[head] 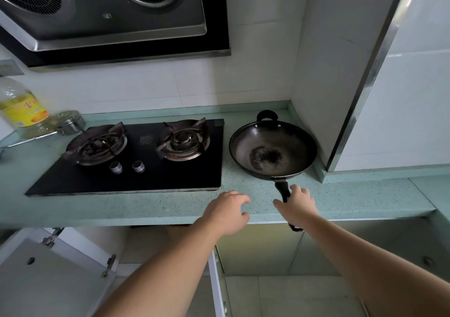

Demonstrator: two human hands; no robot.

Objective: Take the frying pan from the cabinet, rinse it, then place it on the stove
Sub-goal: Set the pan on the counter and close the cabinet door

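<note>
The dark frying pan point(272, 150) rests on the pale green counter point(170, 207), right of the black two-burner gas stove point(136, 156). Its long black handle points toward me and reaches past the counter edge. My right hand point(297, 203) is wrapped around that handle. My left hand point(227, 211) hovers over the counter's front edge beside it, fingers loosely curled, holding nothing. The cabinet door point(48, 275) under the stove stands open at lower left.
A range hood point(109, 17) hangs over the stove. An oil bottle point(22, 107) and a small metal tin point(70, 122) stand at the back left. A white wall column point(389, 73) closes in the pan's right side.
</note>
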